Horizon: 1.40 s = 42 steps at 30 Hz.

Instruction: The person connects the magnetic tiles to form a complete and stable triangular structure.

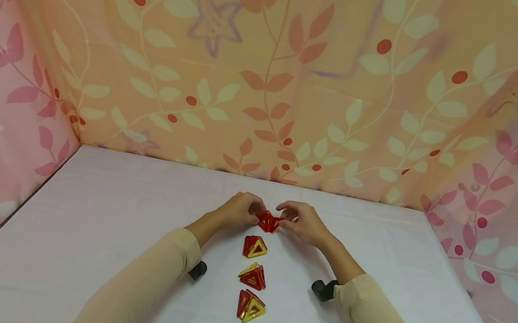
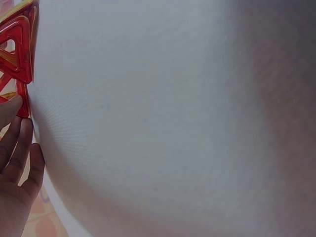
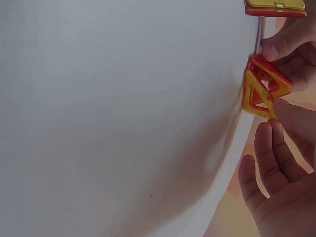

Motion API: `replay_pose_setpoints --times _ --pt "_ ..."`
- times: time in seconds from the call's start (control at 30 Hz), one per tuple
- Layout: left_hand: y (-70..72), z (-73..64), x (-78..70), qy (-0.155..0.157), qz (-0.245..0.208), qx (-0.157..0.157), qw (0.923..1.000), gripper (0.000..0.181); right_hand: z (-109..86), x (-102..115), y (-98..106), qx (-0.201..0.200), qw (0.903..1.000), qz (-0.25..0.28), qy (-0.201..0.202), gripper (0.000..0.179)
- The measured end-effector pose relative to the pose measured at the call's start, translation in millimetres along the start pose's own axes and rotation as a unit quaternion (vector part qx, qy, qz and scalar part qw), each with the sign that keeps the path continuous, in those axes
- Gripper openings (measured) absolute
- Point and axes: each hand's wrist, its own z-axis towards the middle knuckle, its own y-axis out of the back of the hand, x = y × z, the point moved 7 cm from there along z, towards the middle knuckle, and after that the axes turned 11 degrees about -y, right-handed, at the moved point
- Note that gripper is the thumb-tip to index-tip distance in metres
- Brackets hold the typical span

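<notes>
At the far end of a row of tile pyramids, both hands hold a small group of triangular magnetic tiles [image 1: 268,221], red in the head view and part yellow-orange in the right wrist view. My left hand [image 1: 241,210] pinches its left side; in the left wrist view the thumb lies against a red tile [image 2: 22,101]. On the other side, my right hand [image 1: 302,223] pinches a yellow-orange tile [image 3: 253,98] between thumb and fingers, its other fingers loosely spread. The tiles stand tilted against each other; whether their edges all meet, I cannot tell.
Toward the person, a red and yellow pyramid [image 1: 255,247], another pyramid [image 1: 253,276] and a third pyramid [image 1: 252,306] stand in a line on the white tabletop [image 1: 127,208]. Floral cloth [image 1: 269,100] walls the back and sides. Dark wrist cameras [image 1: 322,290] sit below the sleeves.
</notes>
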Motion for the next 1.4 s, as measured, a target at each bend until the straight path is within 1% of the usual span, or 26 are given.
replay_pose_setpoints --times 0.1,0.23,0.47,0.73,1.07,1.2,1.4 --pt "-0.3 -0.7 0.5 -0.003 0.001 -0.005 1.0 0.018 1.3 0.6 -1.7 -0.001 1.0 0.002 0.002 0.028" --pt "-0.1 -2.1 -0.9 -0.004 -0.003 -0.004 1.0 0.019 2.5 1.3 -3.9 -0.004 1.0 0.005 -0.006 0.028" --pt "-0.8 -1.7 0.3 0.008 -0.008 0.002 0.9999 0.019 3.6 3.2 -6.7 -0.003 1.0 0.005 -0.008 0.028" --pt "-1.1 -1.5 -0.3 0.004 -0.01 0.006 0.9999 0.017 5.2 5.0 -9.5 0.001 1.0 0.003 -0.004 0.029" --pt "0.7 -1.7 -3.1 -0.006 -0.006 0.002 1.0 0.016 7.5 6.7 -11.4 0.001 1.0 0.005 -0.004 0.029" --pt "0.4 -1.6 -2.3 -0.007 -0.005 0.006 0.9999 0.017 7.3 8.3 -11.8 -0.001 0.9999 0.009 -0.005 0.031" --pt "-0.9 -1.6 -0.3 0.003 -0.007 0.015 0.9999 0.019 7.5 9.1 -11.5 -0.009 0.9999 0.006 -0.009 0.033"
